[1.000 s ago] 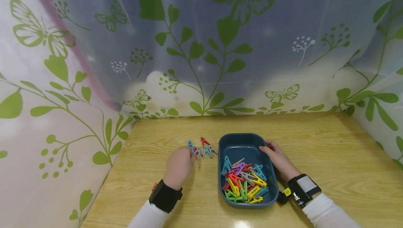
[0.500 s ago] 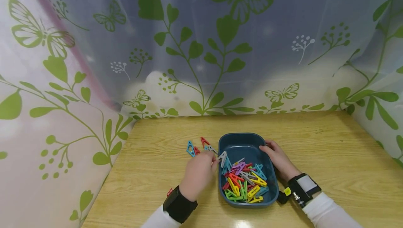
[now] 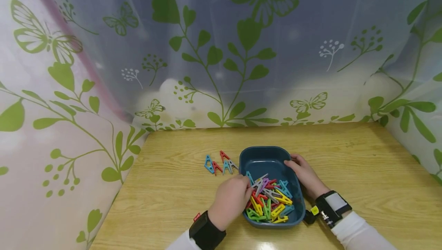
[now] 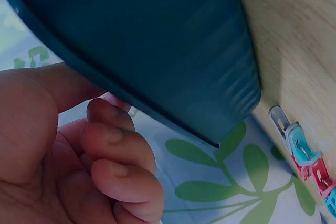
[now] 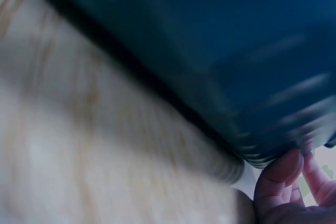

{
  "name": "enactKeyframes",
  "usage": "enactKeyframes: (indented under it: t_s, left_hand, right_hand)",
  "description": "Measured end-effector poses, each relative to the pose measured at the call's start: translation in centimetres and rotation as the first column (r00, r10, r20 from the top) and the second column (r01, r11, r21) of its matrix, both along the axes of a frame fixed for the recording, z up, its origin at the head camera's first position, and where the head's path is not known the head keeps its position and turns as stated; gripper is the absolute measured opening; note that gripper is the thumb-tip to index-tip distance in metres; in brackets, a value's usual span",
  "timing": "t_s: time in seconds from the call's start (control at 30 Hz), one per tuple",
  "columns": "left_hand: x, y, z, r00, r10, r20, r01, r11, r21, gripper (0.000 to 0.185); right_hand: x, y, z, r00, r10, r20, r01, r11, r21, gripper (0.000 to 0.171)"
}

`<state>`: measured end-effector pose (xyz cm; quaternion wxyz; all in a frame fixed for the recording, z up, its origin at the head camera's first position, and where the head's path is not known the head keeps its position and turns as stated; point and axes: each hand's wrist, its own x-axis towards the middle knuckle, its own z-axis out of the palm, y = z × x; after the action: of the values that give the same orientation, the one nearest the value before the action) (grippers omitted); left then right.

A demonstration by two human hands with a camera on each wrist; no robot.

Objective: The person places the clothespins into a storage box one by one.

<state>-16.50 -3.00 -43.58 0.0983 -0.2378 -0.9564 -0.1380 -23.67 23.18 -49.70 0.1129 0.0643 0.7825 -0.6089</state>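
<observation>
My left hand (image 3: 232,197) reaches over the left rim of a dark blue plastic bin (image 3: 265,166), pinching a grey clothespin (image 3: 257,181) at its fingertips. Below that clothespin, a heap of yellow, green, red, purple and blue clothespins (image 3: 272,200) fills the near part of the bin. In the left wrist view, the curled fingers (image 4: 121,153) are beside the bin's rim, and the thumb and index tips are hidden behind it. On the far right side, my right hand (image 3: 307,175) grips the bin, thumb over the rim and fingers along the outer wall.
Several loose clothespins, among them a blue one (image 3: 208,164) and a red one (image 3: 224,155), lie on the wooden table (image 3: 172,188) left of the bin. A leaf-patterned curtain (image 3: 193,104) stands along the back and both sides.
My left hand has moved right from the loose clothespins to over the bin, bringing a grey clothespin from the table. The right hand and the bin have stayed in place.
</observation>
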Motion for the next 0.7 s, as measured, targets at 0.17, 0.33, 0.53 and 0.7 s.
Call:
enactKeyframes:
  t_s: [0.17,0.33,0.53,0.7]
  left_hand:
    - [-0.02,0.17,-0.37,1.0,-0.004,0.005,0.004,1.0,-0.001,0.021]
    - [-0.11,0.08,-0.73,1.0,0.0,0.007,0.0,1.0,-0.001,0.022]
    - [-0.07,0.05,-0.8,1.0,0.0,-0.004,0.0,1.0,-0.017,0.023]
    - [-0.13,0.1,-0.8,1.0,-0.005,0.0,0.005,1.0,-0.008,0.027]
  right_hand:
    - [-0.01,0.01,-0.07,1.0,0.0,-0.003,0.0,1.0,0.005,0.07]
    - [-0.03,-0.08,-0.16,1.0,-0.002,-0.013,0.002,1.0,0.006,0.069]
    - [0.06,-0.08,-0.12,1.0,-0.002,-0.016,0.002,1.0,0.002,0.068]
    - [0.04,-0.04,-0.07,1.0,-0.002,-0.021,0.002,1.0,-0.002,0.067]
